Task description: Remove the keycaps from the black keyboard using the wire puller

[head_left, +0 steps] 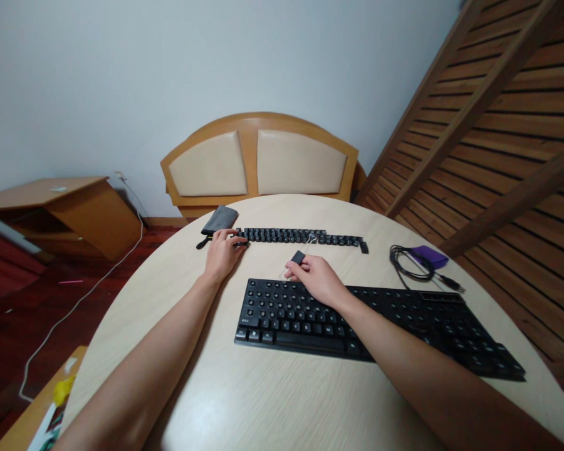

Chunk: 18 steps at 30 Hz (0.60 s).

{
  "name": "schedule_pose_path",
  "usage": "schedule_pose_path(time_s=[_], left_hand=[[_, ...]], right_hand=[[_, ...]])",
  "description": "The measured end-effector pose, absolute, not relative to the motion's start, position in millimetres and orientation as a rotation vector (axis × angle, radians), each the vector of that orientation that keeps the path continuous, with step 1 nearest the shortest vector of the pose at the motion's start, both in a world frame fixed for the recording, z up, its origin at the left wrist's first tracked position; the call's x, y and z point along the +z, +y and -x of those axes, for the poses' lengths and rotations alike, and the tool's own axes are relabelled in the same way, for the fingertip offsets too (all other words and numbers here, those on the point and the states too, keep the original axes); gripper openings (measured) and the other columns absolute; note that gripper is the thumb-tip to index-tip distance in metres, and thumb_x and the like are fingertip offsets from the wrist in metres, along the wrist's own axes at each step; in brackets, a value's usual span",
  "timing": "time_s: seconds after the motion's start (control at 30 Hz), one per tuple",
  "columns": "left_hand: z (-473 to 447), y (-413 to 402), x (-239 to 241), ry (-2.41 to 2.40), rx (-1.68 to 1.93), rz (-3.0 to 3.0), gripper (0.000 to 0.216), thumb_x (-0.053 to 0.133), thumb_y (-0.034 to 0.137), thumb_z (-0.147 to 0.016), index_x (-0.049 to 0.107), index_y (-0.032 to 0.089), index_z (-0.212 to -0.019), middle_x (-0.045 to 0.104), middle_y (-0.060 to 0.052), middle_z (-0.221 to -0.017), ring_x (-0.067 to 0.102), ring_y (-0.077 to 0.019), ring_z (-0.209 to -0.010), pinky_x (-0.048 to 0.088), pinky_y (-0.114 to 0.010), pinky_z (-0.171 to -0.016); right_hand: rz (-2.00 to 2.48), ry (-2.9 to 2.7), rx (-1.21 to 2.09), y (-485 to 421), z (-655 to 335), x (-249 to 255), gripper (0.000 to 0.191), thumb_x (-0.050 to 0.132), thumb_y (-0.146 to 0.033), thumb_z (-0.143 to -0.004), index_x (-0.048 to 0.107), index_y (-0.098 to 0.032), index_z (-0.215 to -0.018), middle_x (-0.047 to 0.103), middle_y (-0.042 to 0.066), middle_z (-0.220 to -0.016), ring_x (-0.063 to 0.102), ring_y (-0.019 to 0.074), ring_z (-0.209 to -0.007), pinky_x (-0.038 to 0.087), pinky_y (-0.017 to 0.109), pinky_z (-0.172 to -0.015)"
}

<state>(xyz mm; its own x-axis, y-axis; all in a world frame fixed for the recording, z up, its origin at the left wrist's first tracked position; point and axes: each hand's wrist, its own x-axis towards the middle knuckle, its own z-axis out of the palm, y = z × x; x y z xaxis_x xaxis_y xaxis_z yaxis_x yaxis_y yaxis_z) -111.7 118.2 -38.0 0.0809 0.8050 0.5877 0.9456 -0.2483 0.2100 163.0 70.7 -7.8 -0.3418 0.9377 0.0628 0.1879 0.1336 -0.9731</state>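
Observation:
My left hand (224, 252) rests at the left end of rows of loose black keycaps (282, 235), its fingers closed on a keycap (240, 243) there. My right hand (316, 275) holds a keycap puller (297, 257) by its black handle, with thin wire loops showing at both ends. That hand is over the top edge of a black keyboard (310, 346). The keyboard's upper left part shows bare switch sockets, while the bottom rows still carry caps. My right forearm hides part of the keyboard.
A dark grey pouch (220, 219) lies past my left hand. A coiled black cable (407, 263) and a purple cloth (430, 257) lie at the right of the round table (216, 388). A headboard (263, 156) stands behind, with a wooden cabinet (75, 207) at left.

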Motion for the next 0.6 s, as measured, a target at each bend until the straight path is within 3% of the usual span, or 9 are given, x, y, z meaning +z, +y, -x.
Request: schedule_pose_path(time_s=[0.33, 0.6], left_hand=[[111.7, 117.4, -36.8, -1.758, -0.882, 2.166, 0.018, 0.069, 0.026, -0.085, 0.074, 0.023, -0.102, 0.065, -0.009, -0.118, 0.052, -0.0302, -0.113, 0.046, -0.045, -0.101], [112.0, 120.3, -39.7, -1.765, -0.9, 2.163, 0.013, 0.066, 0.023, -0.085, 0.074, 0.022, -0.096, 0.065, -0.009, -0.117, 0.053, -0.0301, -0.112, 0.047, -0.045, -0.099]], right_hand=[[1.085, -1.685, 1.265, 72.1, -163.1, -13.1, 0.015, 0.06, -0.023, -0.091, 0.068, -0.013, -0.083, 0.075, 0.01, -0.084, 0.071, 0.0175, -0.076, 0.058, 0.031, -0.075], [1.101, -1.686, 1.271, 71.6, -163.4, -11.8, 0.015, 0.06, -0.023, -0.092, 0.067, -0.012, -0.084, 0.076, 0.01, -0.085, 0.071, 0.0165, -0.075, 0.057, 0.029, -0.074]])
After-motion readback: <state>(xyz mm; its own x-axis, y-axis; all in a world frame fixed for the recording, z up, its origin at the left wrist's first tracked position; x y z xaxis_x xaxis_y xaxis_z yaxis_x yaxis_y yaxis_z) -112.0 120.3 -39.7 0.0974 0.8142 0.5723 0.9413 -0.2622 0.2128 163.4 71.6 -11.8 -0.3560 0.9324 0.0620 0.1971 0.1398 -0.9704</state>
